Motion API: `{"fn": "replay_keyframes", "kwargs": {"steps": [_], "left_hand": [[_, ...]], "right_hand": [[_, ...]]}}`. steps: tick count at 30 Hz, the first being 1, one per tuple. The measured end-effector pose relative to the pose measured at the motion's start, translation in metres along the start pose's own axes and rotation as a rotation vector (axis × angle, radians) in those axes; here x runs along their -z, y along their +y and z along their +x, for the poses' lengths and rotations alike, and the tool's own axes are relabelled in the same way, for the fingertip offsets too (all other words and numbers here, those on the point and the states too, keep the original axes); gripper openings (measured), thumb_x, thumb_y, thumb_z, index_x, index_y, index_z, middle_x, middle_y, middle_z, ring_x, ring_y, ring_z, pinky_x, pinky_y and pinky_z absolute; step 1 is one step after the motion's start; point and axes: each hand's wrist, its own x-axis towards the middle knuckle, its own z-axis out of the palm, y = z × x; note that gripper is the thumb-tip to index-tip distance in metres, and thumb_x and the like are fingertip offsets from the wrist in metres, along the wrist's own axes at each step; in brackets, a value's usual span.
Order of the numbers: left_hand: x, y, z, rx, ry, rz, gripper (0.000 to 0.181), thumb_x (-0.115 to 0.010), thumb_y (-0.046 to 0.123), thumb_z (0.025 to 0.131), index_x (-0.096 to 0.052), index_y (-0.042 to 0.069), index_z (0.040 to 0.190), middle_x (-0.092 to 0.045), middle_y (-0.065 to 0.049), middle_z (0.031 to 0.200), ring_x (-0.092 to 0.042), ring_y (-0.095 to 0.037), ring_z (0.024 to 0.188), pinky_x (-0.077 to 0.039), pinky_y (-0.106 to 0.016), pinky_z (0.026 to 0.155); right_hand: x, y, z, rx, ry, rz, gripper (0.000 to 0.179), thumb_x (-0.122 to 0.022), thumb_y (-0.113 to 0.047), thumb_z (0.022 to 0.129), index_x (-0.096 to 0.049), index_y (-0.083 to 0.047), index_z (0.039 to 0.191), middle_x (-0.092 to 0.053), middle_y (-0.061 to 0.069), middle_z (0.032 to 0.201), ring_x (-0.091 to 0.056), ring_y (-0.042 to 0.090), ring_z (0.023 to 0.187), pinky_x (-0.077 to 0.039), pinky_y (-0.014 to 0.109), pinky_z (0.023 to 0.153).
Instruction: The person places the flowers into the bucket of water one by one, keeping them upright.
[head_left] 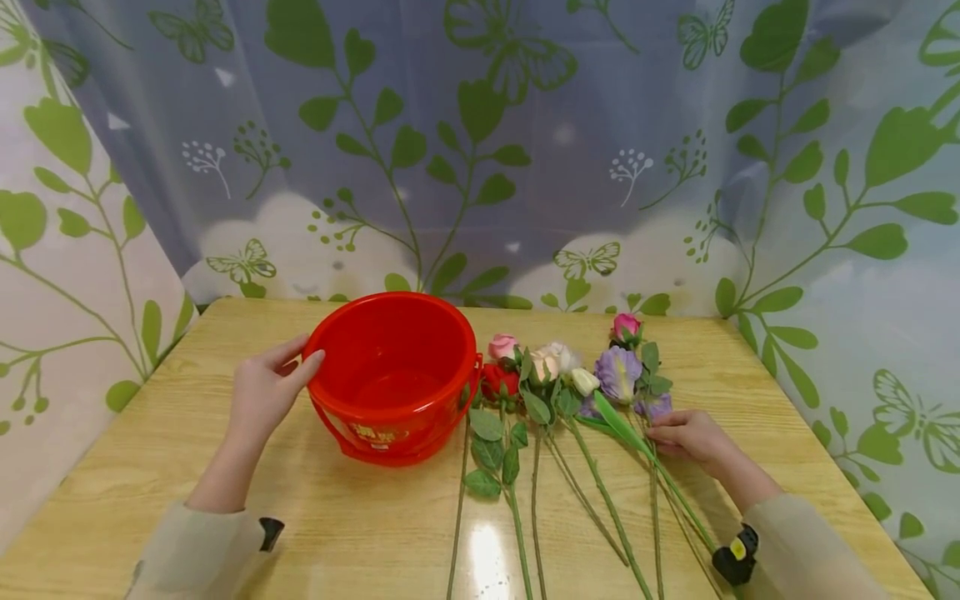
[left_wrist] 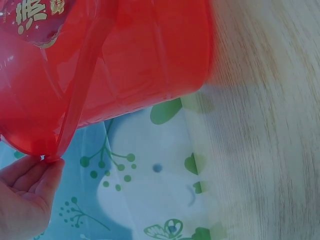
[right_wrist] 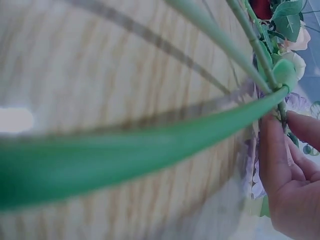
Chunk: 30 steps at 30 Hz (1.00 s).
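A red plastic bucket [head_left: 420, 425] with a gold-printed label and a red handle stands on the left half of the table. My left hand [head_left: 264, 392] pinches its rim at the left, close to where the handle [left_wrist: 82, 75] joins. On the right, my right hand [head_left: 693, 442] pinches a thin green flower stem [right_wrist: 282, 114] between thumb and fingers, just below purple flowers [head_left: 618, 373]. Stems overlap there, so which bloom it belongs to is hard to tell. A long green leaf [head_left: 622, 429] crosses in front of those fingertips.
Between bucket and right hand lie a red rose [head_left: 498, 381], a pink rose [head_left: 503, 346], a cream flower [head_left: 546, 364] and a white bud [head_left: 584, 382], stems toward the front. A magenta rose [head_left: 626, 326] lies farther back. Patterned cloth [head_left: 562, 167] encloses the wooden table [head_left: 360, 525].
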Motion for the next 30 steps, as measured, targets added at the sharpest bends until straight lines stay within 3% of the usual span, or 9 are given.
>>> {"fn": "replay_keyframes", "kwargs": {"steps": [10, 30], "left_hand": [[0.000, 0.000, 0.001, 0.012, -0.012, -0.001, 0.051, -0.060, 0.034, 0.083, -0.055, -0.003, 0.118, -0.055, -0.022, 0.113, -0.057, -0.035, 0.096, -0.049, -0.036, 0.070], [-0.001, -0.001, 0.001, 0.008, -0.003, 0.006, 0.050, -0.061, 0.032, 0.083, -0.055, -0.004, 0.117, -0.055, -0.023, 0.112, -0.058, -0.035, 0.094, -0.049, -0.037, 0.069]], "right_hand": [[0.002, -0.002, -0.002, -0.002, 0.011, 0.077, 0.016, -0.055, 0.000, 0.084, -0.059, 0.010, 0.096, -0.061, -0.001, 0.074, -0.059, 0.006, 0.063, -0.051, 0.020, 0.060], [0.011, -0.014, -0.014, 0.043, 0.058, 0.128, 0.042, -0.053, -0.002, 0.086, -0.039, 0.022, 0.117, -0.059, -0.002, 0.082, -0.060, 0.007, 0.073, -0.050, 0.021, 0.067]]}}
